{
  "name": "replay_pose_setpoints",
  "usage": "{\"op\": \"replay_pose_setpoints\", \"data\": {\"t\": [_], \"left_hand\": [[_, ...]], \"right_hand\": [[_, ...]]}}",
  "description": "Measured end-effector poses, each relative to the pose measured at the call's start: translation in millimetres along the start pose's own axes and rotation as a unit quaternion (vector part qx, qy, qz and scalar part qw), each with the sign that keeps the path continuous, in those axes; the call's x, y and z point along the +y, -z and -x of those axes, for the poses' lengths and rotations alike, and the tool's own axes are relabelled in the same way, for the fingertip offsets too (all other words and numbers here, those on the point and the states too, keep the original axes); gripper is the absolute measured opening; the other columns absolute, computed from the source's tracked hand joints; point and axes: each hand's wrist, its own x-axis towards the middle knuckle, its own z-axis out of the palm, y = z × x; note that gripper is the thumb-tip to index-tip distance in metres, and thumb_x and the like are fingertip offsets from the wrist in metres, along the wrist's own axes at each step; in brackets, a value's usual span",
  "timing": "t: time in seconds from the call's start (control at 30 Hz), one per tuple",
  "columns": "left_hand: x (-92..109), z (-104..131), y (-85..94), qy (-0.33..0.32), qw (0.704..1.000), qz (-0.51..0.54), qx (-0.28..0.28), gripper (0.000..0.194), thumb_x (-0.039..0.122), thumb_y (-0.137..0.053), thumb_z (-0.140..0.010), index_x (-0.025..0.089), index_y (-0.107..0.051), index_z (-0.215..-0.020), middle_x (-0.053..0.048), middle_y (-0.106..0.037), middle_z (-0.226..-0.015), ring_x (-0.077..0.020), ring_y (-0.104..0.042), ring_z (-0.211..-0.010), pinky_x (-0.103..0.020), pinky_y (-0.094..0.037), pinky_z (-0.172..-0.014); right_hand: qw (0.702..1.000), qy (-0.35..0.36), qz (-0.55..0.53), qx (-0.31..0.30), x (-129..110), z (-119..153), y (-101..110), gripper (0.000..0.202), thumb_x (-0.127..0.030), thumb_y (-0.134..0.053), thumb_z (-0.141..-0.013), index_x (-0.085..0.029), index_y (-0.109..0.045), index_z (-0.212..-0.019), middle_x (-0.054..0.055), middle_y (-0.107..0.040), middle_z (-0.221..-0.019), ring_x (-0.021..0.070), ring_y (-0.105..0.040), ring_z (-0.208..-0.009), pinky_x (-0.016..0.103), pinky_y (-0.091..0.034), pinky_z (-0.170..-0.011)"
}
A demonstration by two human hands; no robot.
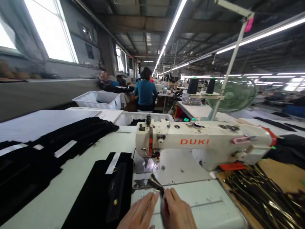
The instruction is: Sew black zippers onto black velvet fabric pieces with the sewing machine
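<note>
A black zipper (156, 184) with gold-coloured teeth lies in front of the sewing machine (171, 140), its near part running between my hands. My left hand (139, 211) has its fingers drawn together at the zipper's left side; a thin curved dark line crosses its fingers, too fine to name. My right hand (178, 210) is closed, pinching the zipper from the right. Left of my hands lies a black fabric piece (97, 187) with a white label strip (112, 163) and a dark flap bearing a small gold-coloured fitting (115, 202).
Stacked black fabric pieces (47, 156) cover the table's left. A box at right holds many black-and-gold zippers (264, 197). Beyond the machine are a white bin (97, 99), thread cones (193, 86), a green fan (234, 95) and a seated person (145, 92) facing away.
</note>
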Motion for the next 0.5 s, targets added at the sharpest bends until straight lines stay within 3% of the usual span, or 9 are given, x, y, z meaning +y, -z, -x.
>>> {"op": "replay_pose_setpoints", "data": {"t": [0.07,0.17,0.27,0.37,0.43,0.5], "left_hand": [[-9,-13,4.5,-0.016,0.999,-0.027,-0.021,0.073,0.008,-0.050,-0.081,0.018,-0.036,-0.152,-0.007,-0.062,-0.138,-0.0211,-0.063,-0.121,-0.027,-0.052,-0.102],[-18,-24,8.1,-0.043,0.995,-0.061,-0.065,0.070,-0.003,-0.042,-0.072,0.014,-0.049,-0.139,-0.006,-0.062,-0.138,-0.0200,-0.059,-0.126,-0.033,-0.050,-0.105],[-20,-25,11.2,-0.055,0.993,-0.074,-0.080,0.072,-0.005,-0.042,-0.069,0.013,-0.050,-0.138,-0.006,-0.063,-0.138,-0.0211,-0.060,-0.125,-0.034,-0.051,-0.105],[-28,-24,25.0,-0.065,0.992,-0.044,-0.095,0.067,0.000,-0.049,-0.074,0.019,-0.053,-0.138,-0.004,-0.063,-0.138,-0.0213,-0.061,-0.124,-0.033,-0.048,-0.107],[-49,-25,40.5,-0.020,0.993,0.004,-0.119,0.055,0.011,-0.055,-0.085,0.026,-0.054,-0.138,-0.003,-0.057,-0.145,-0.0215,-0.058,-0.127,-0.032,-0.047,-0.108],[-83,-30,55.2,0.105,0.986,0.045,-0.124,0.045,0.024,-0.048,-0.098,0.030,-0.051,-0.142,-0.003,-0.051,-0.149,-0.0218,-0.054,-0.130,-0.034,-0.044,-0.111]], "right_hand": [[0.991,0.047,-0.106,-0.064,-15,-10,-3,0.017,-0.011,-0.052,-0.086,-0.023,-0.061,-0.095,0.001,-0.066,-0.083,0.0177,-0.068,-0.064,0.023,-0.047,-0.055],[0.958,0.060,-0.248,-0.133,-13,-32,19,0.014,-0.012,-0.056,-0.089,-0.022,-0.063,-0.082,0.000,-0.066,-0.080,0.0158,-0.068,-0.073,0.021,-0.051,-0.067],[0.956,0.064,-0.261,-0.122,7,-57,39,0.021,-0.012,-0.048,-0.096,-0.022,-0.067,-0.096,0.004,-0.066,-0.096,0.0178,-0.066,-0.089,0.027,-0.052,-0.080],[0.952,0.159,-0.229,-0.125,25,-74,37,0.034,-0.008,-0.051,-0.095,-0.026,-0.062,-0.121,0.006,-0.062,-0.120,0.0217,-0.058,-0.111,0.036,-0.048,-0.096],[0.949,0.200,-0.191,-0.149,28,-81,30,0.035,-0.009,-0.053,-0.096,-0.028,-0.060,-0.125,0.005,-0.062,-0.121,0.0226,-0.056,-0.112,0.039,-0.046,-0.098],[0.948,0.220,-0.159,-0.165,26,-86,24,0.033,-0.013,-0.053,-0.098,-0.027,-0.059,-0.128,0.005,-0.062,-0.123,0.0233,-0.055,-0.113,0.040,-0.045,-0.100]]}}
